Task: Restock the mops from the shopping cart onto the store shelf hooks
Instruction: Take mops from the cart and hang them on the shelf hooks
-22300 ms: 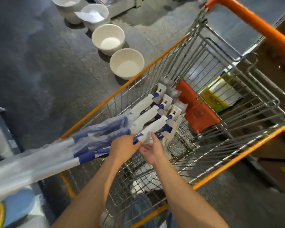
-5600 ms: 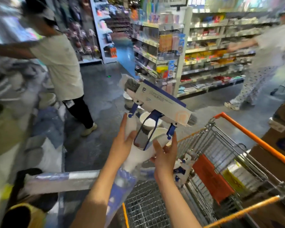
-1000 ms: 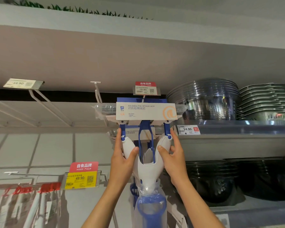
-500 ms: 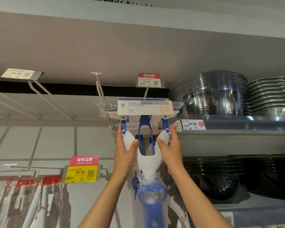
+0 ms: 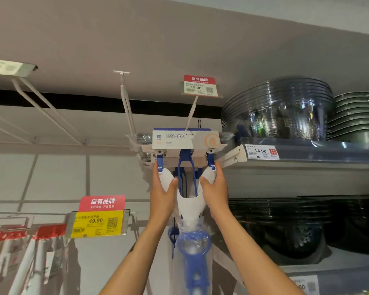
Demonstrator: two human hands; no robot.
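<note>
A white and blue sponge mop [image 5: 189,201] is raised head-up against the shelf wall, its boxed head [image 5: 184,140] level with the hook [image 5: 191,112] that carries the 19.90 price tag [image 5: 200,86]. My left hand [image 5: 163,193] grips the left arm of its white yoke. My right hand [image 5: 215,189] grips the right arm. At least one more mop head hangs right behind it. The plastic-wrapped blue handle [image 5: 193,262] runs down between my forearms. The shopping cart is out of view.
An empty white hook [image 5: 126,103] sticks out just left of the mop. Stacked dark basins [image 5: 279,111] fill the shelf [image 5: 307,165] to the right, more below it. Lower left, a 49.90 tag [image 5: 97,222] hangs over other wrapped goods [image 5: 21,256].
Over the last second the mop has stayed against the hook while my view tilted upward and closer. Both hands keep the same hold on the yoke.
</note>
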